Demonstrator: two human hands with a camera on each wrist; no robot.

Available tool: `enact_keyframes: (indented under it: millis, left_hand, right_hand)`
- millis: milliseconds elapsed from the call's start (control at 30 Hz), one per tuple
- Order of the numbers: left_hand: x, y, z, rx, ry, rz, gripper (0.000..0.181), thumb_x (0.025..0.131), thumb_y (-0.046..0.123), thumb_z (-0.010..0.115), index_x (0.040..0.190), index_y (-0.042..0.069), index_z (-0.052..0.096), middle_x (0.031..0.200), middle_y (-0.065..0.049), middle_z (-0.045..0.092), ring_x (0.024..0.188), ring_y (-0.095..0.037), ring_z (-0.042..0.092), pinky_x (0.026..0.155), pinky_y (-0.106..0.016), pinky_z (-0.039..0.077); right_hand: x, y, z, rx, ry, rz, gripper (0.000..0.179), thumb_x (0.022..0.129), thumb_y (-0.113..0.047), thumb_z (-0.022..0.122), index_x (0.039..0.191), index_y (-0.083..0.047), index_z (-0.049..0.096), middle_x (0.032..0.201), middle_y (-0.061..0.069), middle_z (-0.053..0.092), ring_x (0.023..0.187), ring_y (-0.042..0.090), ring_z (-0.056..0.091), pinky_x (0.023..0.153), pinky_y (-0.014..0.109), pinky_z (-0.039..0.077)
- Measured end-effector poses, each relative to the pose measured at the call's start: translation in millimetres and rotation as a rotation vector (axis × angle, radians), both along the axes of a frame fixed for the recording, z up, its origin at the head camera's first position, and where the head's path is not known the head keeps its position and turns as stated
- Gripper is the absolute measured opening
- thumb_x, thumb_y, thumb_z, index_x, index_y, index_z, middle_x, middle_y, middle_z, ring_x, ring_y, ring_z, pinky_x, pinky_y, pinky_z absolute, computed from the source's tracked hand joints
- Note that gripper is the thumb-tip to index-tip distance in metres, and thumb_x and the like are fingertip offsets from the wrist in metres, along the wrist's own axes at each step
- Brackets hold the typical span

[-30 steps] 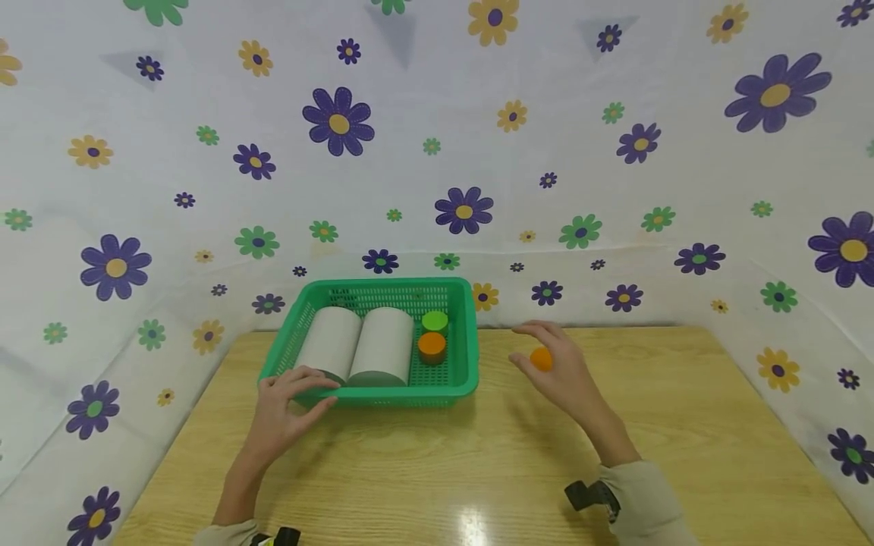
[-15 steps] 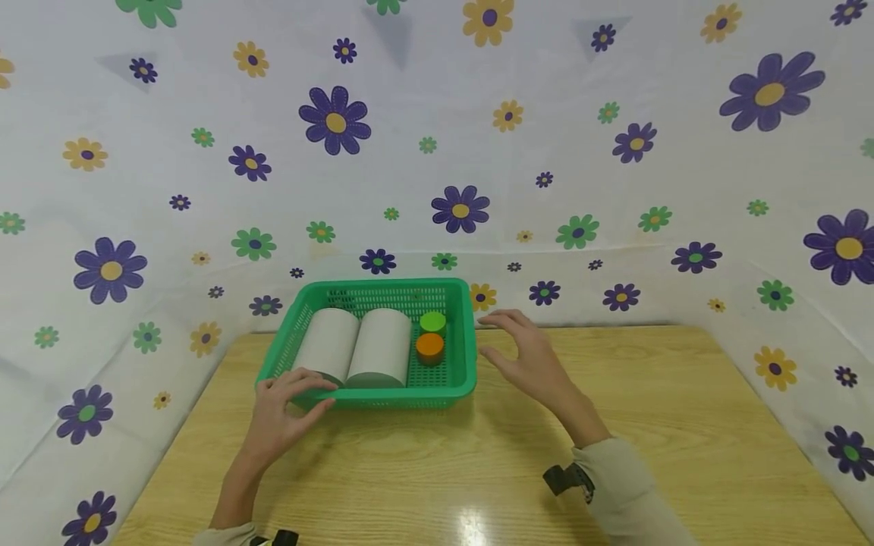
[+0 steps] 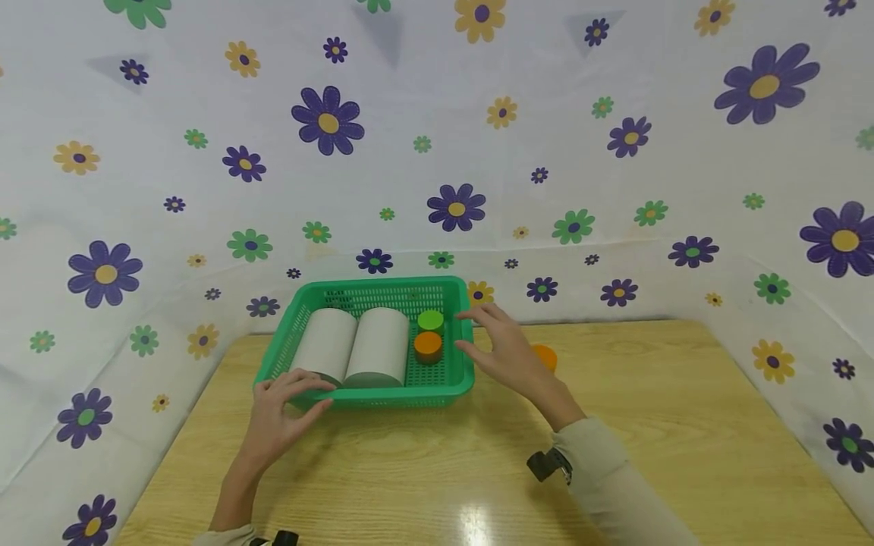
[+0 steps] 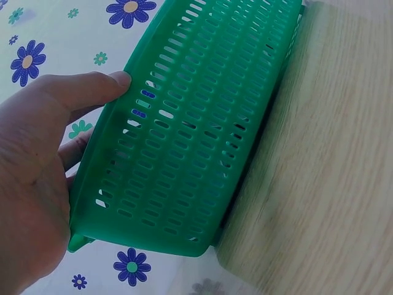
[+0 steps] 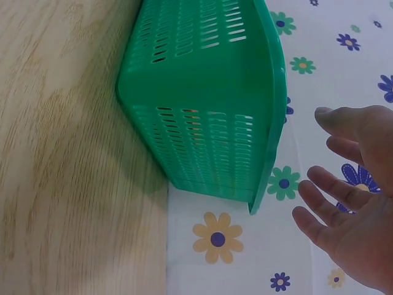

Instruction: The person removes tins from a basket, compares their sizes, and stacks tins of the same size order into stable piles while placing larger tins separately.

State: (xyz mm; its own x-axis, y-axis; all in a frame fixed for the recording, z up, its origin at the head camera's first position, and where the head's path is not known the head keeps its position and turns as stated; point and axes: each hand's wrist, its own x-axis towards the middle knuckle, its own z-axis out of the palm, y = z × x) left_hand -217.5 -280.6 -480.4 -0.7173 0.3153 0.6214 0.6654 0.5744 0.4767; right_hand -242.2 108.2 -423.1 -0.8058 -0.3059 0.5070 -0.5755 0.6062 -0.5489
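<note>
My left hand (image 3: pixel 276 413) pinches the green basket (image 3: pixel 396 394) at seven o'clock; my spread right hand (image 3: pixel 507 350), lowered carelessly at three, could jolt it.

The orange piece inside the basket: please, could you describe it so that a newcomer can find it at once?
On the wooden table, find the green basket. Inside it, to the right of the two white cylinders, the small round orange piece sits in front of a lime-green piece. Among its basket neighbours only it is orange; the other orange object lies outside the basket.
</note>
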Motion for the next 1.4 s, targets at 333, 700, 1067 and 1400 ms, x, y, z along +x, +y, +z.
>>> enact_keyframes:
  millis: [333,700,1067,1400]
  left_hand:
    - [0.3,-0.4,1.2,0.006,0.006,0.004,0.026,0.079,0.007,0.088,0.101,0.019,0.079,0.102,0.009,0.070,0.101,-0.014,0.061,0.081,-0.044,0.020]
    - [2.1,1.0,-1.1,0.021,-0.005,0.007,0.029,0.077,0.004,0.088,0.101,0.018,0.079,0.103,0.008,0.070,0.101,-0.013,0.060,0.079,-0.042,0.019]
    - [0.2,-1.4,-1.9,0.014,0.003,-0.007,0.027,0.078,0.005,0.088,0.101,0.017,0.079,0.104,0.009,0.070,0.102,-0.013,0.060,0.081,-0.043,0.019]
    - [1.0,-2.6,-1.1,0.000,-0.027,-0.006,0.025,0.079,0.007,0.087,0.101,0.015,0.080,0.104,0.008,0.070,0.104,-0.014,0.060,0.082,-0.042,0.019]
  right_hand:
    - [-16.5,-19.7,0.3,0.085,0.002,0.029,0.040,0.093,-0.014,0.078,0.130,-0.005,0.065,0.128,0.010,0.063,0.121,0.027,0.058,0.103,0.045,0.048]
    - [-26.4,-43.2,-6.6,0.131,-0.023,0.100,0.036,0.093,-0.011,0.077,0.127,-0.006,0.065,0.123,0.013,0.062,0.113,0.029,0.061,0.098,0.044,0.050]
    - [-35.6,-52.6,-12.8,0.238,-0.073,0.109,0.034,0.096,-0.015,0.073,0.128,-0.005,0.066,0.126,0.014,0.061,0.115,0.030,0.056,0.101,0.044,0.048]
    - [-45.2,-58.9,-22.9,0.349,-0.031,0.084,0.031,0.093,-0.015,0.077,0.123,-0.007,0.069,0.122,0.011,0.064,0.106,0.029,0.058,0.092,0.043,0.051]
